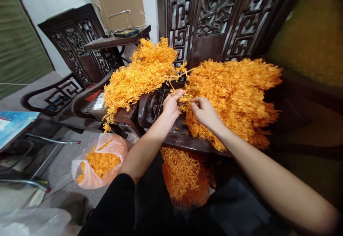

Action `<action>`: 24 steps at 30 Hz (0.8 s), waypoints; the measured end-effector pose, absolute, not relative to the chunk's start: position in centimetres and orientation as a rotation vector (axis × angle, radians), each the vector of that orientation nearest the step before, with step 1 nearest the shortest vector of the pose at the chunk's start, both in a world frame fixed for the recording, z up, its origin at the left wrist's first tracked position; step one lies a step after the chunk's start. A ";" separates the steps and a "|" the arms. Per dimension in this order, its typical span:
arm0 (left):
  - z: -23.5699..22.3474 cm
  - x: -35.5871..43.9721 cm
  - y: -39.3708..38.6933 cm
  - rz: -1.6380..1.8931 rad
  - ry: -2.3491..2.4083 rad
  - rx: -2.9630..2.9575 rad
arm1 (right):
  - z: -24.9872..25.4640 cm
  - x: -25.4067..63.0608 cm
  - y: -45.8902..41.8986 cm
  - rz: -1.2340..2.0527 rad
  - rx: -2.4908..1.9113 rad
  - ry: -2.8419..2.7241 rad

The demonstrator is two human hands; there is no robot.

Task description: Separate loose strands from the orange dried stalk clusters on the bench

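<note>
Grip of the left hand (171,104) was nearly closed, thumb and forefinger drawn together at a small orange sprig (184,96) with thin, wiry stalks. The right hand (203,109) was just beside it, its fingers curled and the thumb close to the forefinger; whether anything was pinched there was too small to tell. The sprig was between the two hands, over the near left edge of a large heap (230,96) of the same orange stuff, crinkled, frilly and densely tangled, with ragged, spiky ends at its right side. That heap lay on a dark, glossy wooden seat (199,142), before a back panel (209,39) carved in square fretwork and curling openwork. To the left, a second heap (142,73), just as curly, was piled on a dark wooden table (128,116) and trailed over its edge.

On the grey floor (60,170) below stood a thin pinkish plastic bag (92,182), its mouth open and creased, holding loose orange clumps (103,162). Beneath the seat's front edge, a reddish container (193,197), its shape partly hidden, held straight, stringy orange stalks (182,173), piled like dry noodles.
</note>
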State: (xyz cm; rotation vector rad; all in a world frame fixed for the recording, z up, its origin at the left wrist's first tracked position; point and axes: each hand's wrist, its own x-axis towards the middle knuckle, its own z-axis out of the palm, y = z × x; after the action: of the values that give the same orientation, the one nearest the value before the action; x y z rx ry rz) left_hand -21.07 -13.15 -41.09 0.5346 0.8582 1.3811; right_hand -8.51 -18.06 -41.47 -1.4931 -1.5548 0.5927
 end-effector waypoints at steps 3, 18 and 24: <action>-40.9 -20.9 -14.2 1.345 0.835 0.525 | -42.0 -7.9 -16.6 0.853 -1.361 -1.472; -40.4 -21.2 -15.7 1.374 0.845 0.589 | -43.6 -10.0 -16.5 1.406 -0.921 -1.415; -41.0 -22.5 -13.3 1.491 1.039 0.589 | -42.3 -11.9 -20.3 1.494 -0.866 -1.522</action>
State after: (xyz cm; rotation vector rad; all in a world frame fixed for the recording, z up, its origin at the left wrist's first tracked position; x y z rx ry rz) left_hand -22.51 -13.30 -40.97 0.5893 1.0394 1.4912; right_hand -11.92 -20.25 -42.33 -0.8657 -1.5224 1.4941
